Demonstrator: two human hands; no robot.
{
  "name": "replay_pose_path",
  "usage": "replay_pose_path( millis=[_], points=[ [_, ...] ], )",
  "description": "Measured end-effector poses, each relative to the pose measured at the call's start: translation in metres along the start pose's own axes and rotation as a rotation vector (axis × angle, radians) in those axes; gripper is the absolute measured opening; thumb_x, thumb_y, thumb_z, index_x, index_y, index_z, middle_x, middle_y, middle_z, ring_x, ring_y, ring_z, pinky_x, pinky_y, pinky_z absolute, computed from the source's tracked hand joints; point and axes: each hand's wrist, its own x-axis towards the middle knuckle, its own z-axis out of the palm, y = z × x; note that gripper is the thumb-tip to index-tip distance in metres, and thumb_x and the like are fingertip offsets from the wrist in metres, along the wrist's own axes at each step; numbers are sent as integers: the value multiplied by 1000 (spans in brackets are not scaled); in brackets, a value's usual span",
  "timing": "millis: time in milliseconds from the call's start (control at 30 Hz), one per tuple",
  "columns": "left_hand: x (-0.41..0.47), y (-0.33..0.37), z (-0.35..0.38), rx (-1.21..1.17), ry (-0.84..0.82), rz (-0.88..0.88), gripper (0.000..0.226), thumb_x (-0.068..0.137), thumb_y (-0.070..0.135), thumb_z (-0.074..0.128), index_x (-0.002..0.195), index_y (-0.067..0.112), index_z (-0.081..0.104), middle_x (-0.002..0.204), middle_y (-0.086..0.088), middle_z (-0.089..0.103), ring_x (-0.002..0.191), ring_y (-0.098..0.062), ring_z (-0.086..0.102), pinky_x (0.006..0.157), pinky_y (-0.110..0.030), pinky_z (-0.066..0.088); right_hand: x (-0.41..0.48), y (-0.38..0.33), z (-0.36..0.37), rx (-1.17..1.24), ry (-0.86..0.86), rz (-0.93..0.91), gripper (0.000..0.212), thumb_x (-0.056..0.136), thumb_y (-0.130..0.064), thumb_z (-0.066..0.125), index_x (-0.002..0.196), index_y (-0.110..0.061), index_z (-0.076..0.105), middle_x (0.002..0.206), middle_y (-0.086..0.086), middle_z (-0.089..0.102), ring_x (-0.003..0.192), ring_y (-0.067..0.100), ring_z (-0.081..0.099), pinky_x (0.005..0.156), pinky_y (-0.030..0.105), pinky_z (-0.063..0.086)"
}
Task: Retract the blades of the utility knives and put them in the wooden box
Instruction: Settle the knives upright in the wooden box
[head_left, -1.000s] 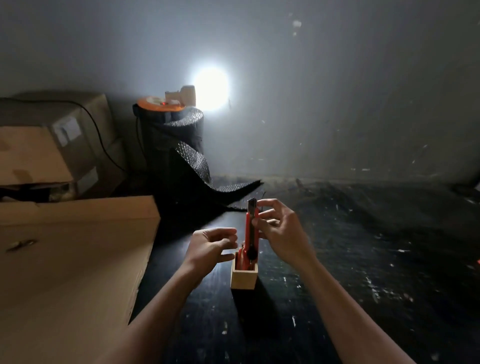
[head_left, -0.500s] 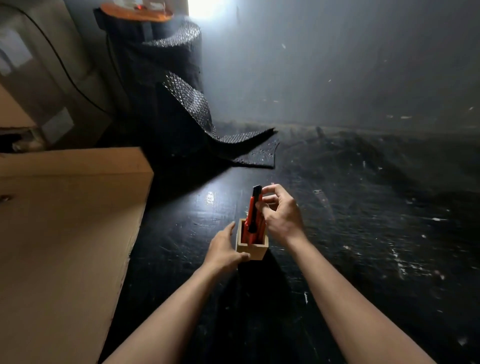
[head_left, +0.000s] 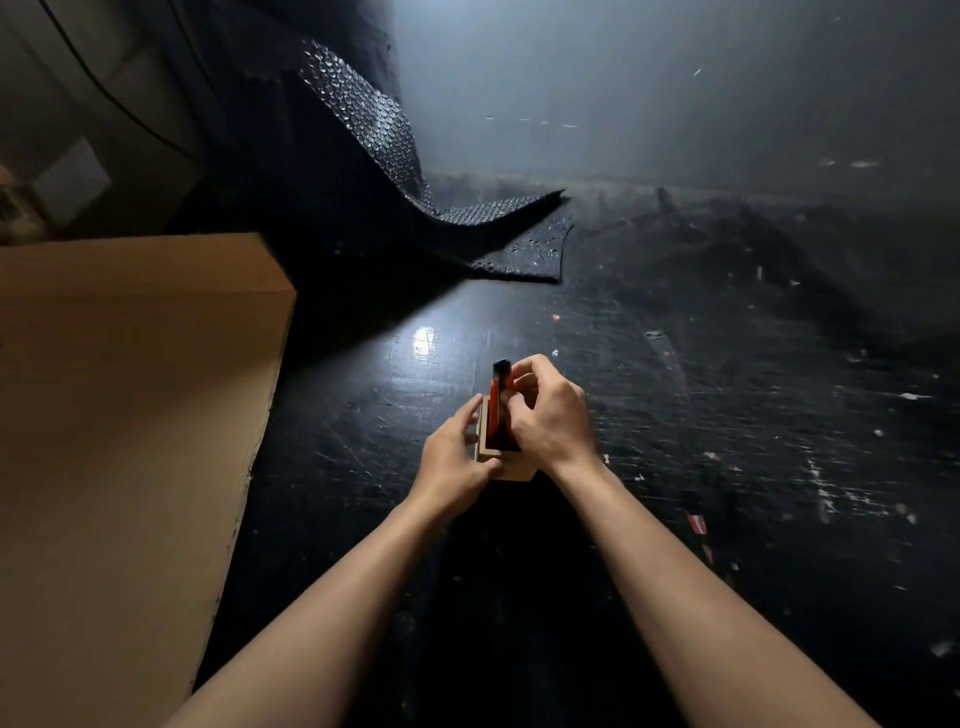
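- We steady the box (head_left: 491, 457) with our left hand (head_left: 454, 457), which wraps its near left side and holds it firm on the dark floor (head_left: 675, 467), so the small, narrow container does not tip while a long tool goes in from above.
- Our right hand (head_left: 545, 415) is closed on the upper part of a red knife (head_left: 500, 395), which stands nearly upright in the box, its dark top end poking above our fingers (head_left: 524, 366).
- The knife's lower end sits inside the box; how deep it has gone we cannot tell, because the hands cover the opening.
- No blade shows at the visible tip, so we judge it retracted, though the light is poor and the frame is slightly blurred.
- More red is visible inside the box, but whether it belongs to other knives we cannot make out.
- We judge this to be the seating step: the knife wants a straight push down, then release.
- A cardboard box (head_left: 135, 415) stands to our left, well apart from the work, and a sheet of bubble wrap (head_left: 384, 140) trails onto the floor beyond.
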Motion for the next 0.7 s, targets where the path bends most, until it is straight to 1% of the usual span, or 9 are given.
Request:
replay_pose_path(
  millis=[100, 167, 233, 300, 367, 433, 500, 600, 700],
  points=[
    [0, 5, 1, -23, -6, 2, 109, 66, 16, 89, 159, 25, 33, 148, 0, 58, 126, -14, 61, 102, -23, 49, 0, 3, -7, -18, 24, -7, 12, 88, -9, 66, 99, -15, 67, 90, 4, 76, 82, 19, 70, 71, 28, 54],
    [1, 6, 1, -27, -14, 14, 109, 68, 17, 90, 160, 26, 32, 152, 1, 55, 133, -15, 57, 106, -21, 43, -2, 6, -12, -28, 20, 1, 14, 87, -6, 65, 99, -14, 67, 89, 4, 77, 81, 19, 70, 72, 27, 54],
    [2, 7, 2, -29, -19, 27, 107, 69, 20, 91, 159, 27, 34, 152, 1, 56, 136, -16, 56, 111, -25, 42, -4, 10, -14, -47, -2, 27, 15, 87, -4, 65, 99, -13, 67, 91, 5, 77, 82, 20, 70, 70, 23, 49],
    [2, 7, 3, -37, -18, 20, 106, 69, 19, 91, 158, 25, 35, 152, 0, 56, 138, -16, 55, 114, -28, 42, -6, 13, -13, -67, -32, 48, 16, 86, -3, 64, 99, -12, 67, 92, 6, 77, 82, 21, 69, 69, 22, 47],
    [0, 8, 3, -46, -18, 11, 109, 70, 16, 90, 160, 24, 30, 152, 0, 56, 136, -13, 55, 113, -25, 42, -7, 16, -10, -71, -45, 50, 17, 86, -1, 64, 100, -12, 67, 93, 7, 77, 84, 23, 70, 71, 24, 49],
    [0, 8, 3, -51, -21, 5, 111, 71, 15, 90, 161, 23, 26, 150, -1, 58, 130, -9, 56, 107, -20, 41, -7, 18, -7, -74, -44, 57, 17, 86, -1, 63, 99, -12, 67, 93, 7, 77, 85, 25, 71, 74, 29, 54],
    [1, 9, 3, -35, -20, -5, 109, 71, 19, 92, 160, 21, 29, 149, -2, 59, 132, -13, 57, 103, -18, 39, -6, 20, -6, -88, -39, 65, 16, 87, -1, 64, 98, -12, 68, 92, 8, 77, 85, 26, 72, 75, 35, 59],
    [2, 9, 3, -29, -16, -30, 110, 69, 25, 94, 159, 20, 32, 151, -1, 57, 136, -17, 56, 108, -22, 40, -4, 21, -5, -111, -17, 73, 13, 89, -2, 65, 97, -11, 70, 91, 8, 77, 83, 25, 72, 72, 35, 59],
    [1, 9, 3, -32, -17, -44, 108, 68, 22, 95, 158, 19, 35, 151, -2, 58, 136, -19, 56, 112, -27, 41, -2, 23, -6, -101, -10, 92, 12, 88, -4, 66, 95, -11, 72, 89, 7, 78, 82, 24, 72, 72, 33, 58]
  ],
)
